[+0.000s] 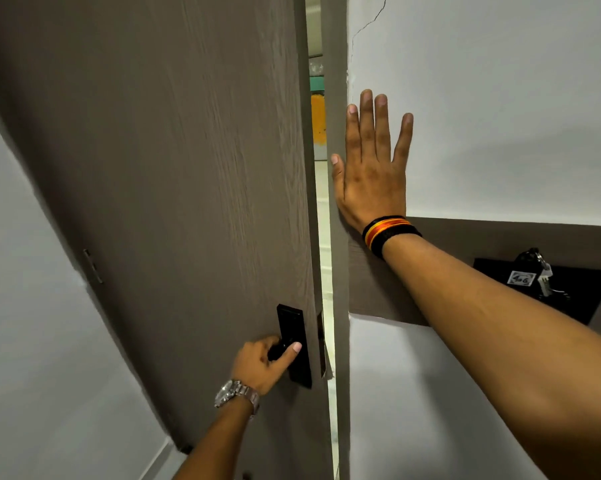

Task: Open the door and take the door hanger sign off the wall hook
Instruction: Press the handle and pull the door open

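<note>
A grey-brown wood-grain door (174, 188) fills the left and middle of the head view and stands slightly ajar. A narrow bright gap (321, 216) shows along its right edge. My left hand (262, 363), with a metal watch on the wrist, is shut on the black door handle (278, 351) of a black lock plate (294, 344). My right hand (372, 168) lies flat and open against the white wall (500, 116) beside the door frame (337, 81). No door hanger sign or wall hook is in view.
A black panel (569, 299) on a grey band of the wall at the right holds a bunch of keys with a numbered tag (522, 278). My right forearm crosses in front of it. White wall also stands to the left of the door.
</note>
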The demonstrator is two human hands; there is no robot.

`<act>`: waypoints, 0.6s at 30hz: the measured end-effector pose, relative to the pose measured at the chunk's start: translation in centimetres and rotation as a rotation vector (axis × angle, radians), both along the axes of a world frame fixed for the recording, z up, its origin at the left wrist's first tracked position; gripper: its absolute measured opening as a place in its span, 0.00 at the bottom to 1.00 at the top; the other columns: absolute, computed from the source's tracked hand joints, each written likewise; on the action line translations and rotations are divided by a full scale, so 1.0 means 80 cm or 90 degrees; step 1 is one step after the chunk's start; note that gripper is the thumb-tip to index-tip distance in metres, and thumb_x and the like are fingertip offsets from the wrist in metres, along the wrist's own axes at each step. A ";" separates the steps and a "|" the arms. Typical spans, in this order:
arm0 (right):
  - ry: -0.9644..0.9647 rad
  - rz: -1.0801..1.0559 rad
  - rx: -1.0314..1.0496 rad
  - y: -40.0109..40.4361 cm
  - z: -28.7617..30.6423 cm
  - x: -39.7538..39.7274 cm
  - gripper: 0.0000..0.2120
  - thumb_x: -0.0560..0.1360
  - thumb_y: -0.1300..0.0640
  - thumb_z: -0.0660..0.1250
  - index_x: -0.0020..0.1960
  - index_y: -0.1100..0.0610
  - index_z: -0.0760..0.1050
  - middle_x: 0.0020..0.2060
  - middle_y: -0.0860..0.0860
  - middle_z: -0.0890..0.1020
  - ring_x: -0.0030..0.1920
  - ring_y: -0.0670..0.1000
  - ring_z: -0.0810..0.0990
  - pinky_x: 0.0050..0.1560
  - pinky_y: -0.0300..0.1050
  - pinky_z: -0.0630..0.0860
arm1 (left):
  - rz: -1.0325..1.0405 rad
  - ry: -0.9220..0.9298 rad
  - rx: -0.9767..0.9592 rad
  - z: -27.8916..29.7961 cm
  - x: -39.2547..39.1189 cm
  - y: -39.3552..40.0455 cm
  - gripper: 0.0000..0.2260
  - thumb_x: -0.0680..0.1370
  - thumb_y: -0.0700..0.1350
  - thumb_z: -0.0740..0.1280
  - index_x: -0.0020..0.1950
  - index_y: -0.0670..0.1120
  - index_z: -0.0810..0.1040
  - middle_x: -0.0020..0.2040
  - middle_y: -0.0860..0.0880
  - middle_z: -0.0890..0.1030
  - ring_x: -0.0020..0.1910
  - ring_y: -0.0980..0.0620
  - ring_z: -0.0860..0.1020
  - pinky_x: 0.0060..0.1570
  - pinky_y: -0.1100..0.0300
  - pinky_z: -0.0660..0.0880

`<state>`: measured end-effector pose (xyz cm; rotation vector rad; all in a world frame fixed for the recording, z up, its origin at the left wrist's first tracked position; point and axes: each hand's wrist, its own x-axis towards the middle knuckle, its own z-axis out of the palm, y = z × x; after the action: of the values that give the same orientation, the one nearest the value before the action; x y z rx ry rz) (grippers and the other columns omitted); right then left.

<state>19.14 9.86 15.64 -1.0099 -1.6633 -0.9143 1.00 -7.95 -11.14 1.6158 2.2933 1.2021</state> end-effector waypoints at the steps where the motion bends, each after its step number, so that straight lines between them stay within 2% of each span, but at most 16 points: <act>1: -0.004 0.000 -0.008 -0.002 0.000 0.001 0.33 0.84 0.42 0.48 0.83 0.59 0.49 0.82 0.59 0.55 0.82 0.61 0.53 0.79 0.65 0.41 | -0.024 0.050 -0.006 0.005 -0.007 -0.011 0.33 0.70 0.79 0.60 0.39 0.49 0.81 0.22 0.55 0.69 0.23 0.57 0.71 0.26 0.63 0.65; 4: -0.012 0.020 -0.041 -0.012 0.002 0.002 0.33 0.84 0.43 0.48 0.83 0.59 0.49 0.82 0.60 0.55 0.82 0.61 0.53 0.79 0.66 0.47 | -0.061 0.159 -0.043 0.013 -0.021 -0.044 0.32 0.74 0.76 0.58 0.33 0.47 0.72 0.26 0.54 0.68 0.25 0.54 0.69 0.27 0.63 0.63; 8: -0.044 0.095 -0.107 -0.032 -0.017 0.008 0.34 0.83 0.44 0.51 0.83 0.60 0.48 0.83 0.61 0.53 0.82 0.62 0.51 0.79 0.68 0.47 | -0.049 0.197 -0.086 0.015 -0.024 -0.091 0.28 0.75 0.74 0.58 0.36 0.49 0.72 0.33 0.51 0.75 0.32 0.54 0.73 0.31 0.60 0.69; 11: -0.107 0.264 -0.123 -0.063 -0.073 -0.002 0.34 0.82 0.46 0.55 0.83 0.60 0.52 0.83 0.60 0.53 0.83 0.61 0.51 0.78 0.72 0.46 | -0.048 0.260 -0.118 0.024 -0.033 -0.122 0.25 0.74 0.72 0.59 0.39 0.50 0.74 0.36 0.54 0.75 0.38 0.54 0.73 0.38 0.56 0.73; 13: -0.171 0.388 -0.159 -0.091 -0.131 -0.009 0.31 0.82 0.48 0.58 0.81 0.60 0.58 0.81 0.59 0.60 0.82 0.60 0.55 0.79 0.71 0.49 | -0.040 0.301 -0.152 0.032 -0.036 -0.146 0.26 0.74 0.72 0.59 0.44 0.49 0.77 0.39 0.54 0.76 0.42 0.53 0.72 0.43 0.55 0.73; 16: -0.259 0.541 -0.379 -0.134 -0.222 -0.018 0.28 0.82 0.50 0.62 0.78 0.58 0.65 0.75 0.57 0.73 0.76 0.59 0.69 0.78 0.58 0.62 | -0.025 0.341 -0.193 0.039 -0.044 -0.179 0.30 0.73 0.72 0.58 0.55 0.47 0.80 0.47 0.50 0.79 0.51 0.50 0.73 0.54 0.53 0.74; 18: -0.285 0.575 -0.563 -0.163 -0.273 -0.020 0.27 0.81 0.48 0.61 0.79 0.54 0.64 0.72 0.54 0.76 0.69 0.57 0.76 0.70 0.52 0.71 | -0.009 0.349 -0.238 0.044 -0.044 -0.200 0.34 0.73 0.73 0.57 0.61 0.46 0.79 0.54 0.49 0.80 0.57 0.49 0.73 0.62 0.51 0.74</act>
<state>17.52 -3.16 -6.21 -0.4321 -2.6512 0.2749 -2.52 -23.98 -7.64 1.9698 2.5817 0.2991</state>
